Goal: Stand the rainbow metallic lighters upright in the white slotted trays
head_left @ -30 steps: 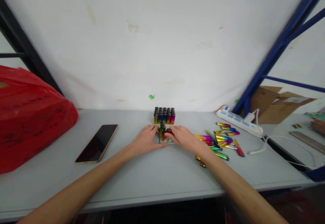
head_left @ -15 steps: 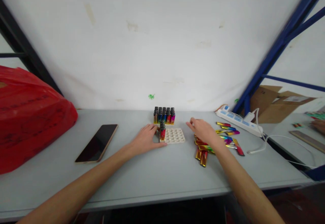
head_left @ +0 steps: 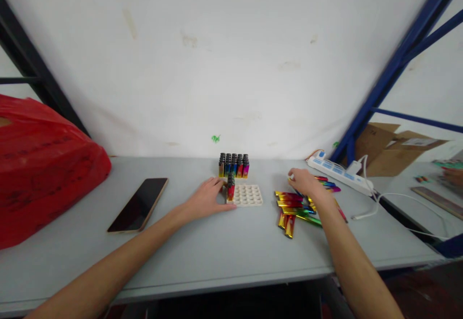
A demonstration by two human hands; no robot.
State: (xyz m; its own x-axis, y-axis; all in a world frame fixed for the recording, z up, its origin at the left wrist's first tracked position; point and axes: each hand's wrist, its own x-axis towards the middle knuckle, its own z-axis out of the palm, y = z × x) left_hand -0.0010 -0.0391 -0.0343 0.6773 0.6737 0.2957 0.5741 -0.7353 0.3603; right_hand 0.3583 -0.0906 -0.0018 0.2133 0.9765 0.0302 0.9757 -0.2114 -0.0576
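Thumb and fingers of my left hand (head_left: 205,197) grip the left end of a white tray (head_left: 249,202) with rows of round holes. A short row of upright lighters (head_left: 230,191) with black tops fills the tray's left column. My right hand (head_left: 306,182) is over the far side of a loose pile of shiny coloured lighters (head_left: 289,204), fingers bent and closed at a lighter (head_left: 290,180) whose yellow end shows by the fingertips. The hand hides part of the pile. Behind the tray stands a block of upright lighters (head_left: 234,167) in several rows.
A phone (head_left: 139,205) lies left on the grey table (head_left: 202,256), near a red plastic bag (head_left: 47,164). At the back right are a white power strip (head_left: 342,174) with a cable (head_left: 408,198), a blue frame (head_left: 383,77) and a cardboard box (head_left: 387,150).
My right hand has moved right, from beside the tray to over the far part of the lighter pile. My left hand stays at the tray's left end.
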